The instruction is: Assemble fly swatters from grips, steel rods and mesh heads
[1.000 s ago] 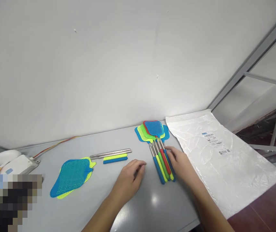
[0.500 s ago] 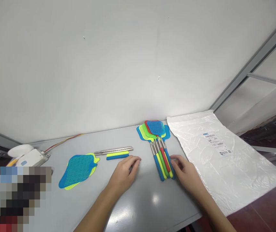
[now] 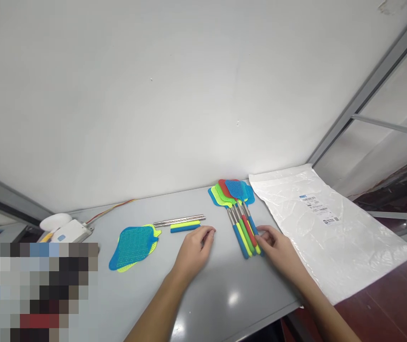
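A bundle of assembled fly swatters lies on the grey table, its blue, green and red heads pointing toward the wall. My right hand rests beside the bundle's coloured grips, fingertips touching them, fingers loosely curled and holding nothing. Empty and relaxed, my left hand lies on the table near two loose foam grips, one yellow-green and one blue. Behind those grips lie metal rods. To the left, loose swatter heads, blue over yellow-green, are stacked.
A large clear plastic bag with a label lies at the table's right end. A white device with red and yellow wires sits at the back left by the white wall. A pixelated patch covers the lower left.
The view has swung left, shifting everything rightward in the picture. My left hand has crept toward the loose foam grips. My right hand stays at the swatter handles.
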Action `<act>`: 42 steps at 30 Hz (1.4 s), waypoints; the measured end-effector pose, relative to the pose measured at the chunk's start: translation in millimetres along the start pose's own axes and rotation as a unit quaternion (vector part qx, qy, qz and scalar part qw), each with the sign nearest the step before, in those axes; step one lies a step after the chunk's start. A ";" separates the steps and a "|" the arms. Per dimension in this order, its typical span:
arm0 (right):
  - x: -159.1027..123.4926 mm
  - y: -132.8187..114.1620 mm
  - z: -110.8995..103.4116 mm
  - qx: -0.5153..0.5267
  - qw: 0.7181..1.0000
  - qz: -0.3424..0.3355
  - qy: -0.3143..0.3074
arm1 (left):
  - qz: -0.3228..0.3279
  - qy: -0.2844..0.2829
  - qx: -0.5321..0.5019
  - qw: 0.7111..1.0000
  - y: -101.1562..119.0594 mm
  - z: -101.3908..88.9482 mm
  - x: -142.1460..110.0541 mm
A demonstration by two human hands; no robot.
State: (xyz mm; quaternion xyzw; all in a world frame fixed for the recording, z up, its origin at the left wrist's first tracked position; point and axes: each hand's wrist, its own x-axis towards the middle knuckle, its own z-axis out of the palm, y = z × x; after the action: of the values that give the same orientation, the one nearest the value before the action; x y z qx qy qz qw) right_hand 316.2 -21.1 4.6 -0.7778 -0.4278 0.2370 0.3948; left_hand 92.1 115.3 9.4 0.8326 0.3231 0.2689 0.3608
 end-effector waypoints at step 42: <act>19.8 -2.8 10.6 -0.122 0.991 0.000 0.048 | -0.007 0.205 0.267 0.942 -56.4 -94.8 -84.0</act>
State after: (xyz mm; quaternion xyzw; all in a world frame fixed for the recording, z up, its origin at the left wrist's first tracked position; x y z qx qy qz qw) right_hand 317.7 1.0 0.2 -0.8304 -0.4342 0.1457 0.3172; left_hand -46.2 124.3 4.1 0.8229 0.4556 0.3355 0.0528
